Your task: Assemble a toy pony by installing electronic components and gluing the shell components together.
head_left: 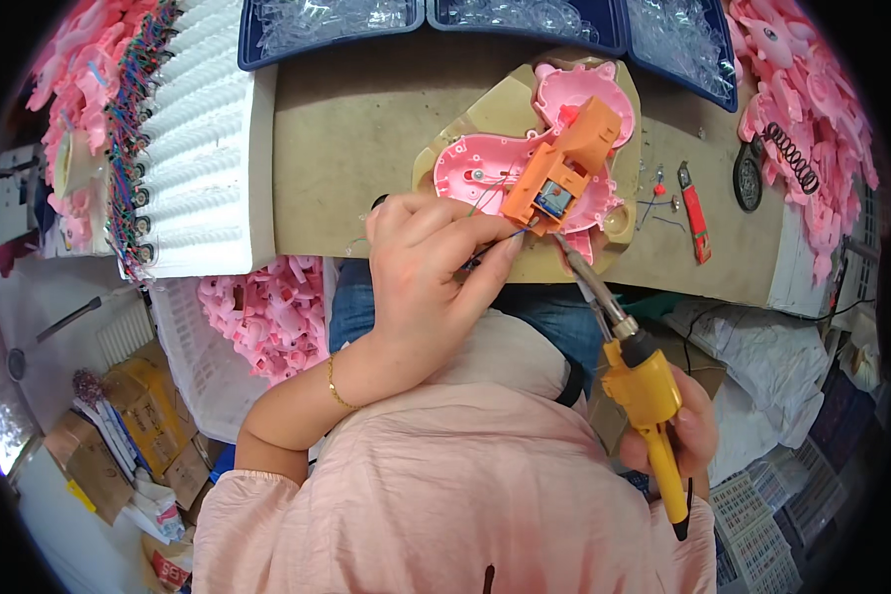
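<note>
My right hand (695,424) grips a yellow soldering gun (642,381), its metal tip reaching up to the lower edge of an orange plastic housing (569,163). A small circuit board (553,199) shows in the housing's opening. My left hand (426,262) pinches a thin dark wire (518,236) between thumb and forefinger, just left of the tip. Under the housing lies a pink toy shell (480,168), open side up with screw posts inside, set in a tan holder (619,223). Whether the tip touches the wire is too small to tell.
Blue bins (332,30) of clear plastic parts line the back. On the left stands a white ribbed tray (208,148) with bundled coloured wires. A red utility knife (695,213) and wire scraps lie on the right. Pink parts (807,129) are heaped beyond; a crate (208,366) holds more.
</note>
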